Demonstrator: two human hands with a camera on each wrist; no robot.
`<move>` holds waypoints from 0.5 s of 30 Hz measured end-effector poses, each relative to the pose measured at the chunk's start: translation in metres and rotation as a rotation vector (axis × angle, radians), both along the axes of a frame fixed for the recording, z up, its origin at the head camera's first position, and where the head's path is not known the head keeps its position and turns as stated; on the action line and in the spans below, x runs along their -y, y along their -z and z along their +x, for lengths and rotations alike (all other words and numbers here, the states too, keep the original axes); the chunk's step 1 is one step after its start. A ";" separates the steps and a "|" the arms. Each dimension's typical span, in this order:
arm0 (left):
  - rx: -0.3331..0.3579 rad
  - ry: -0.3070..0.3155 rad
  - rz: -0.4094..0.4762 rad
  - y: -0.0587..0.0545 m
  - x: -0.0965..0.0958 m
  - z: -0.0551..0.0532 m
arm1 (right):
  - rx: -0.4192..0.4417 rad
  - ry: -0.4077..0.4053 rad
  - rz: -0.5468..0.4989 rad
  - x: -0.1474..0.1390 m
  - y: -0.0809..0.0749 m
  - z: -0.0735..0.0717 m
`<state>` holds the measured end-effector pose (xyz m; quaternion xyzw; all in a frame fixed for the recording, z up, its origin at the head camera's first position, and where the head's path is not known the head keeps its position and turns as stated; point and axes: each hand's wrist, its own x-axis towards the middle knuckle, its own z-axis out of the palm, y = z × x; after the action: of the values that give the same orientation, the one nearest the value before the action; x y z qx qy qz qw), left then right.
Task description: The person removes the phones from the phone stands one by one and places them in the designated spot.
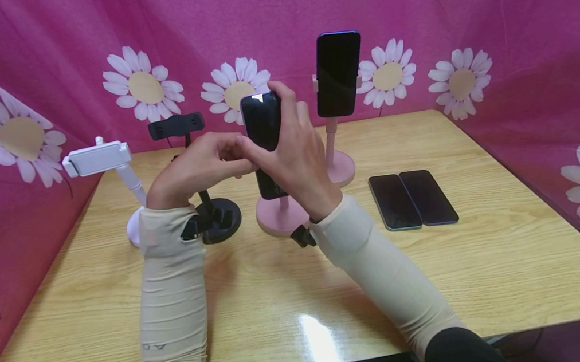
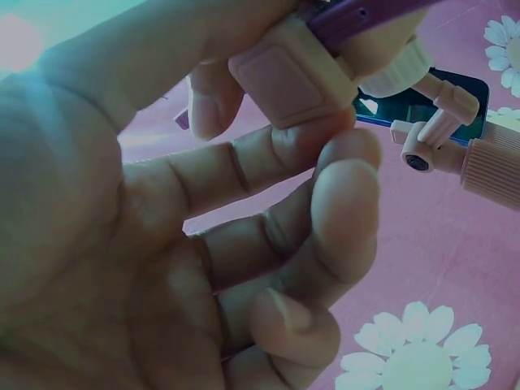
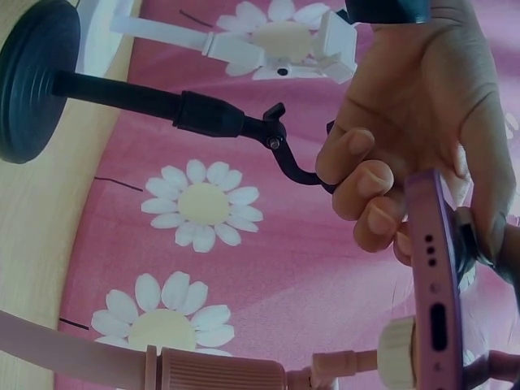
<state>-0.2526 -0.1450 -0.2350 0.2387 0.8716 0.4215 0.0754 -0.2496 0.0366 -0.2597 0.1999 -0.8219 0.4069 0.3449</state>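
1. My right hand grips the phone, its index finger hooked over the upper right corner and its thumb lying across the screen toward the left edge; I judge this grip keeps the phone from tipping.
2. My left hand pinches the pink clamp between thumb and forefinger at the phone's left edge, the other fingers curled in, likely to control that clamp. Whether the clamp sits fully around the phone, I cannot tell.
3. The phone stands nearly upright, screen toward me, at the front pink stand, whose round base rests on the table and presumably steadies everything above it.
4. Farther off to the right, the rear pink stand holds a second phone upright, its side grips at both edges apparently bearing it.
5. Left of my work are the black stand and the white stand, spaced perhaps so each base has room.
6. At right, a left flat phone and a right flat phone lie side by side, probably for easy reach.
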 end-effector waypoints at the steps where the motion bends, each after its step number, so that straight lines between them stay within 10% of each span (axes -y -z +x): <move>1: -0.003 0.000 0.001 0.000 0.000 0.000 | 0.000 -0.003 -0.001 0.000 0.000 0.000; 15: 0.011 0.026 0.047 0.005 0.001 -0.006 | -0.011 -0.033 -0.018 -0.002 0.000 -0.002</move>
<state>-0.2583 -0.1462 -0.2398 0.2496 0.8577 0.4423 0.0800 -0.2518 0.0384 -0.2599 0.2126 -0.8128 0.4189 0.3445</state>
